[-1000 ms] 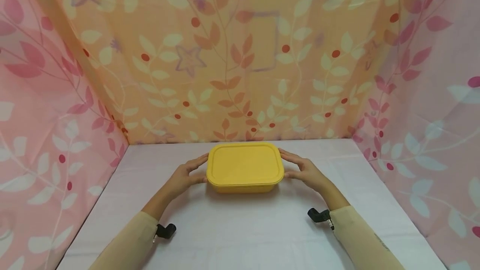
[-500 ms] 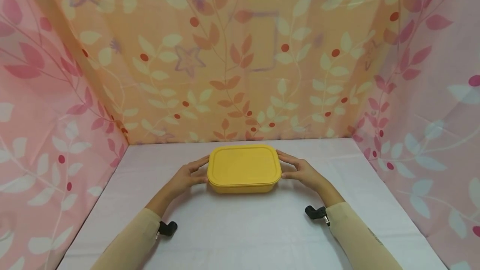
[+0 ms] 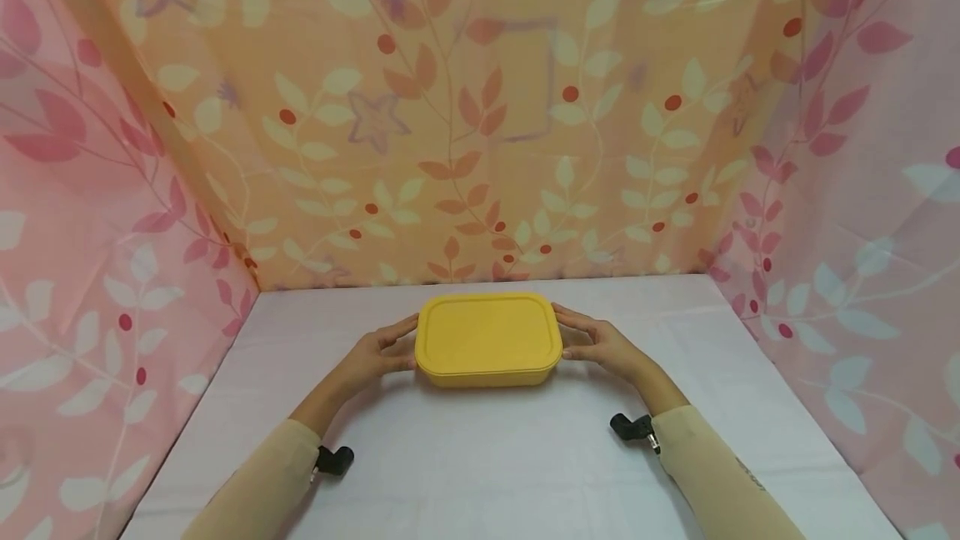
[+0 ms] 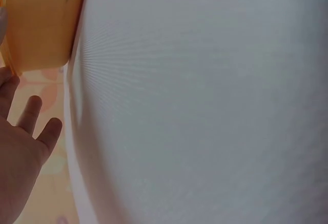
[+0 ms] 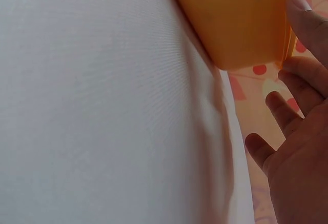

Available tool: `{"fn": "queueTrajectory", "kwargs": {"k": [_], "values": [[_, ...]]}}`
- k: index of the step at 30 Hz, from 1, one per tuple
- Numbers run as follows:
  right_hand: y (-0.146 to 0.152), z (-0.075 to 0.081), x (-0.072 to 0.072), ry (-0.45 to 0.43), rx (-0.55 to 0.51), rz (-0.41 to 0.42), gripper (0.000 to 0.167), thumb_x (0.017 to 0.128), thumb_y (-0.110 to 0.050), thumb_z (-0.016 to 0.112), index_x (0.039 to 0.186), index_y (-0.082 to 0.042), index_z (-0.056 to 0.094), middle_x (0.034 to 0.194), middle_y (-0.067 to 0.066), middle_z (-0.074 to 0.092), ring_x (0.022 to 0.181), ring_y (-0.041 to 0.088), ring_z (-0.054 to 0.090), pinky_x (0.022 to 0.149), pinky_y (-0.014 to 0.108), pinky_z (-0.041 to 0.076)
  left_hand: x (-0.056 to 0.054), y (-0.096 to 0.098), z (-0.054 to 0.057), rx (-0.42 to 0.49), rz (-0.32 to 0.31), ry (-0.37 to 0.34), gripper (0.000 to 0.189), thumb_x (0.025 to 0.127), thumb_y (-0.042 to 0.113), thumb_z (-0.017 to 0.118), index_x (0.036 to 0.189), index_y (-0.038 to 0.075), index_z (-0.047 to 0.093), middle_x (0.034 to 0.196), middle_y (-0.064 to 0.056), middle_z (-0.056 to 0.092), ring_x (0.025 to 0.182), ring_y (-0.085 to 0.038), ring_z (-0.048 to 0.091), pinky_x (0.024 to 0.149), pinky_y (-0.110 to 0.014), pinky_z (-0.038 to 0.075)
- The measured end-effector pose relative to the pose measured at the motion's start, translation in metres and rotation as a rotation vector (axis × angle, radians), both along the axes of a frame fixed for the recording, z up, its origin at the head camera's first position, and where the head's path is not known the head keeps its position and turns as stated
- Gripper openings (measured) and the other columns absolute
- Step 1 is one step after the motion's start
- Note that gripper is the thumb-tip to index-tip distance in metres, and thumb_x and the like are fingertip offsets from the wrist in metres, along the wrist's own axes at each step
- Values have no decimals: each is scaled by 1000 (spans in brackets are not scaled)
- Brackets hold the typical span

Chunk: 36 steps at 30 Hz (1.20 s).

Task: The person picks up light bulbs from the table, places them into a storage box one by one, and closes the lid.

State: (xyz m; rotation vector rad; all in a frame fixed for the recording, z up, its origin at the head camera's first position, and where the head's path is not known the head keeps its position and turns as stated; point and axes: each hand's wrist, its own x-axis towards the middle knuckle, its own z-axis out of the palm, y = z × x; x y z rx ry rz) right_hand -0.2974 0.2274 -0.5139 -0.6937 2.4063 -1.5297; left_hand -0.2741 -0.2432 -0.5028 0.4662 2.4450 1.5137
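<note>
A yellow rectangular plastic food container (image 3: 495, 380) stands on the table, its matching yellow lid (image 3: 489, 333) lying on top. At the lid's left end, my left hand (image 3: 369, 357) holds the rim between thumb and fingertips. My right hand (image 3: 611, 348) grips the opposite end the same way. The left wrist view shows the container's side wall (image 4: 43, 21), with the ring and little fingers spread away from it. In the right wrist view the thumb (image 5: 303, 16) presses the lid's rim, while the lower fingers stay apart from the container. Whatever is inside stays hidden.
A white cloth (image 3: 487, 457) covers the table. Behind stands an orange leaf-patterned curtain (image 3: 465, 123); pink patterned curtains (image 3: 82, 273) close off both sides. A black wrist camera (image 3: 333, 461) sticks out from each beige sleeve (image 3: 258, 482).
The lid has come down slightly and now looks closer to the container. My right hand has shifted a little left with it; the left hand has barely moved. Over the last half second, little changes.
</note>
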Motion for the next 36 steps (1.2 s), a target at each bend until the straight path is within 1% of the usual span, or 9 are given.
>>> {"fn": "queueTrajectory", "kwargs": {"k": [3,9,16,21,24,26,30,33,36], "values": [[-1,-1,0,-2,0,-1,75,85,-34,84,152,-30,51,166,-15,31,159,21,16,126,66,9,1,0,0,-11,-4,10,83,82,46,84,155,37,46,162,19,37,157,-29,20,125,-64,17],[-2,-1,1,-12,-20,0,75,86,-32,84,153,-29,51,166,-13,31,159,22,16,126,65,9,-1,-2,-2,-39,-11,41,85,82,46,84,156,36,44,162,17,36,156,-29,24,125,-62,21],[-3,2,1,-1,16,-15,75,85,-33,85,152,-27,52,166,-11,33,158,25,18,125,66,11,-6,-5,-3,-65,-57,65,83,84,45,83,156,34,44,163,15,36,155,-28,27,124,-61,24],[-3,3,2,11,11,-13,75,84,-32,86,151,-26,54,165,-10,35,158,25,20,126,64,13,-10,-6,-1,-88,-66,52,84,84,46,83,157,36,42,163,17,35,155,-29,27,125,-60,24],[-3,4,2,36,20,0,74,84,-31,86,151,-24,54,166,-8,34,157,26,21,126,64,13,-9,-7,3,-92,-52,39,85,83,46,83,157,38,41,163,18,35,155,-31,27,124,-61,24],[-4,4,2,49,23,8,74,84,-31,86,151,-22,54,166,-6,34,157,28,21,125,64,13,-8,-7,4,-84,-53,34,85,84,45,83,157,36,41,164,16,34,155,-33,26,124,-63,22],[-3,1,4,48,34,3,75,84,-30,86,151,-20,54,166,-6,34,157,28,21,126,63,14,-6,-5,2,-60,-90,28,86,86,39,83,159,30,39,167,10,30,157,-32,21,125,-62,20],[-3,-1,5,48,38,-6,75,84,-30,86,151,-20,54,166,-6,34,157,28,21,126,63,14,-4,-4,1,-62,-104,41,85,88,36,82,160,26,38,168,7,29,157,-33,21,125,-62,19],[-3,-1,6,52,40,-15,74,84,-31,85,151,-19,54,166,-4,34,157,30,21,125,64,14,-3,-4,1,-77,-94,68,84,88,37,81,159,25,39,167,6,30,156,-34,23,124,-63,21]]}}
